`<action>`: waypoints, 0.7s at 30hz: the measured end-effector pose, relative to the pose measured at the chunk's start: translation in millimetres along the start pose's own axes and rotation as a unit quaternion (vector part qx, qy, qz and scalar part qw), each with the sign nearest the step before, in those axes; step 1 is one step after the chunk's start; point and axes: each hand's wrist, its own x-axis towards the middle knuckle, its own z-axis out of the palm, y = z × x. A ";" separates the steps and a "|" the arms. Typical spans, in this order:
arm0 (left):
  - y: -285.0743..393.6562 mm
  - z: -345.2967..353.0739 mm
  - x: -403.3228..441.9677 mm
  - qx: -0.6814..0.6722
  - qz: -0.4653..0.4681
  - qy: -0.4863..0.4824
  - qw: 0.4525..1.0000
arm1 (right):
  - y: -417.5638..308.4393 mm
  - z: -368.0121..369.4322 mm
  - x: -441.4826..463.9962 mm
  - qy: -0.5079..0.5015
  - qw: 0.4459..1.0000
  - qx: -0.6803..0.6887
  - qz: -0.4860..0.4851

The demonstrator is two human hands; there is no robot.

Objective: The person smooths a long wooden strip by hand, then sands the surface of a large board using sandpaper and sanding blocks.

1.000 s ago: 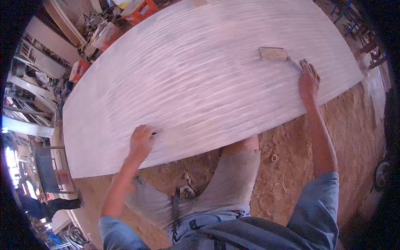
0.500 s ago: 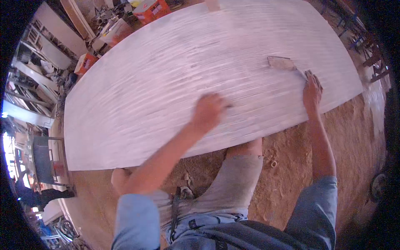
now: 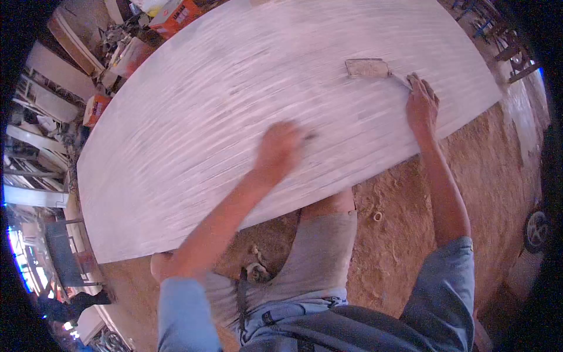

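Note:
A large white board (image 3: pixel 176 176), streaked with pale lines, lies across the view in front of me. My right hand (image 3: pixel 422 105), near the board's right side, is closed round the thin handle of a putty knife (image 3: pixel 368 68). The knife's wide rectangular blade is coated with pale material and is over the board. My left hand (image 3: pixel 279 149) is closed and smeared by motion above the middle of the board. A small dark thing (image 3: pixel 310 135) sticks out from its fingers, too blurred to name.
Brown dirt ground (image 3: pixel 393 234) runs along the board's near edge, with a small ring (image 3: pixel 377 216) on it. Orange boxes (image 3: pixel 175 17) and clutter line the far left. At the right is a wheel (image 3: pixel 536 231). Another person's dark-clothed leg (image 3: pixel 85 300) shows at lower left.
The view has tilted, so the board sits rotated in the frame. My right hand and the putty knife have shifted left and up in the picture; my left hand has moved slightly left.

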 end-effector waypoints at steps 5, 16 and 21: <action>68.0 78.3 107.6 -0.013 0.034 0.051 0.998 | 1.0 -5.2 0.9 0.019 1.000 0.016 -0.012; -120.3 -183.7 -219.6 0.207 -0.151 -0.035 0.966 | 13.2 16.3 2.7 0.009 0.999 -0.027 -0.032; -151.7 -213.4 -275.1 0.183 -0.255 -0.037 0.949 | 9.3 14.8 0.9 0.013 1.000 -0.018 -0.019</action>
